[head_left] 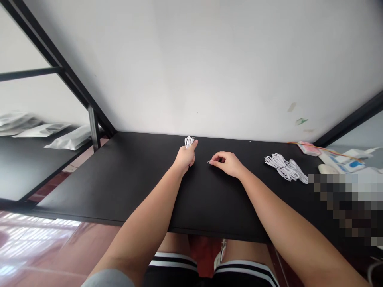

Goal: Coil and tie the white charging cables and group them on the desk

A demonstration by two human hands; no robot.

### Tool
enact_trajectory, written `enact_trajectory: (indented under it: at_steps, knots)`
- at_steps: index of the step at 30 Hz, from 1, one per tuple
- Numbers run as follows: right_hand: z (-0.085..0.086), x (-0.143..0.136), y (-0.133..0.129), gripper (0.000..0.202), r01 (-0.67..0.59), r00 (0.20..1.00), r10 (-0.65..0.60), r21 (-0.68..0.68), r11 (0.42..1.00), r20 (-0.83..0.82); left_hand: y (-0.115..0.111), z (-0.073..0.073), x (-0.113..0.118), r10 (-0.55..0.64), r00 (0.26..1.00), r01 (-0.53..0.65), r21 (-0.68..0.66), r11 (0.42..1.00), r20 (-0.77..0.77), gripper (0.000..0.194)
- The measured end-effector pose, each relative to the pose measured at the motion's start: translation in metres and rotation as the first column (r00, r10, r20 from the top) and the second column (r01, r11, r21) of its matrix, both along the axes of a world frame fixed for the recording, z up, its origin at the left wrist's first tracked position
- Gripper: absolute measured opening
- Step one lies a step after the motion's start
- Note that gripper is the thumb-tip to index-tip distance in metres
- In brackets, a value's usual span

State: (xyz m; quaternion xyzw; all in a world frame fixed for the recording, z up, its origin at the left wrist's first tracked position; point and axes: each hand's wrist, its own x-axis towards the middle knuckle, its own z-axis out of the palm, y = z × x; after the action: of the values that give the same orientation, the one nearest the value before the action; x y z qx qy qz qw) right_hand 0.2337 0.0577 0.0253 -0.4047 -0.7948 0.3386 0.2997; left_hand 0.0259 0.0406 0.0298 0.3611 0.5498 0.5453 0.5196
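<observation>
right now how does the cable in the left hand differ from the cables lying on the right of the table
The held cable is one small coil gripped in the left hand; the cables on the table make a larger, longer pile, untouched. The held cable is up in a fist, while the pile lies flat. Both are white and looped.

Bare tabletop (pixel 128 171) lies left of both hands.

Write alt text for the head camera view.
A left hand grips a coiled white cable above a black table; the right hand pinches something small. More white cable lies bundled to the right.
</observation>
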Motion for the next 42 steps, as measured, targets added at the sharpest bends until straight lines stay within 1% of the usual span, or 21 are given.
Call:
enact_trajectory:
  at_steps: [3, 6, 8, 10, 12, 15, 17, 19, 21, 22, 25, 27, 28, 30, 32, 34, 36, 38, 40, 42]
  knots:
    - [0.0, -0.001, 0.0, 0.022, 0.05, 0.976, -0.086, -0.179, 0.983, -0.201, -0.001, 0.006, -0.001, -0.059, 0.994, 0.064, -0.057, 0.996, 0.089, 0.052]
    - [-0.001, 0.001, 0.004, 0.021, 0.03, 0.882, -0.206, -0.386, 0.922, -0.423, 0.001, 0.009, -0.003, -0.171, 0.957, 0.209, -0.146, 0.967, 0.236, 0.045]
    - [-0.001, 0.003, 0.007, 0.021, -0.018, 0.822, -0.264, -0.487, 0.873, -0.504, 0.002, 0.007, -0.002, -0.205, 0.928, 0.262, -0.154, 0.953, 0.311, 0.041]
    - [-0.001, 0.005, 0.01, 0.022, -0.02, 0.792, -0.302, -0.518, 0.855, -0.53, 0.002, 0.004, 0.002, -0.204, 0.933, 0.246, -0.112, 0.963, 0.295, 0.034]
    - [-0.002, 0.007, 0.012, 0.022, 0.063, 0.794, -0.339, -0.486, 0.872, -0.504, 0.001, 0.0, 0.008, -0.212, 0.957, 0.227, -0.056, 0.972, 0.199, 0.027]
    - [-0.004, 0.007, 0.014, 0.023, 0.208, 0.828, -0.37, -0.384, 0.9, -0.42, -0.004, -0.003, 0.014, -0.285, 0.958, 0.286, -0.004, 0.958, 0.036, 0.028]
    - [-0.006, 0.007, 0.014, 0.024, 0.258, 0.851, -0.361, -0.296, 0.92, -0.381, -0.007, -0.004, 0.016, -0.333, 0.943, 0.333, 0.031, 0.942, -0.032, 0.031]
    - [-0.007, 0.006, 0.014, 0.023, 0.28, 0.869, -0.335, -0.195, 0.94, -0.364, -0.009, -0.003, 0.017, -0.355, 0.932, 0.359, 0.058, 0.931, -0.072, 0.035]
    - [-0.008, 0.005, 0.012, 0.023, 0.276, 0.88, -0.305, -0.129, 0.952, -0.365, -0.011, -0.002, 0.017, -0.363, 0.927, 0.368, 0.05, 0.928, -0.093, 0.037]
    - [-0.008, 0.003, 0.012, 0.023, 0.267, 0.879, -0.295, -0.126, 0.956, -0.376, -0.012, -0.001, 0.018, -0.36, 0.927, 0.366, 0.041, 0.93, -0.107, 0.039]
    - [-0.007, 0.001, 0.01, 0.027, 0.235, 0.863, -0.292, -0.184, 0.954, -0.411, -0.014, 0.003, 0.018, -0.363, 0.923, 0.369, 0.031, 0.929, -0.129, 0.045]
    - [-0.004, 0.001, 0.009, 0.028, 0.251, 0.859, -0.305, -0.181, 0.951, -0.412, -0.015, 0.006, 0.018, -0.375, 0.921, 0.378, 0.011, 0.926, -0.106, 0.046]
    - [-0.003, 0.001, 0.008, 0.027, 0.277, 0.866, -0.314, -0.149, 0.949, -0.39, -0.016, 0.007, 0.018, -0.379, 0.921, 0.38, -0.007, 0.925, -0.092, 0.045]
    - [0.001, 0.002, 0.005, 0.023, 0.338, 0.891, -0.328, -0.024, 0.941, -0.313, -0.016, 0.008, 0.018, -0.38, 0.919, 0.38, -0.023, 0.925, -0.107, 0.043]
    - [0.005, 0.002, 0.0, 0.019, 0.354, 0.918, -0.319, 0.126, 0.927, -0.234, -0.017, 0.007, 0.019, -0.375, 0.904, 0.385, 0.014, 0.923, -0.204, 0.041]
    - [0.008, 0.0, -0.005, 0.014, 0.312, 0.943, -0.271, 0.224, 0.923, -0.193, -0.017, 0.005, 0.019, -0.358, 0.87, 0.408, 0.088, 0.909, -0.34, 0.04]
    - [0.01, -0.002, -0.008, 0.011, 0.26, 0.961, -0.221, 0.262, 0.93, -0.169, -0.018, 0.004, 0.02, -0.343, 0.838, 0.441, 0.154, 0.884, -0.424, 0.038]
    - [0.011, -0.003, -0.009, 0.01, 0.227, 0.969, -0.191, 0.269, 0.936, -0.156, -0.018, 0.003, 0.021, -0.346, 0.827, 0.462, 0.184, 0.868, -0.443, 0.037]
    - [0.011, -0.002, -0.009, 0.01, 0.207, 0.974, -0.172, 0.268, 0.941, -0.151, -0.017, 0.002, 0.022, -0.345, 0.838, 0.45, 0.176, 0.876, -0.422, 0.037]
    - [0.011, -0.001, -0.009, 0.01, 0.19, 0.977, -0.154, 0.266, 0.945, -0.148, -0.016, 0.0, 0.022, -0.318, 0.862, 0.405, 0.16, 0.9, -0.394, 0.039]
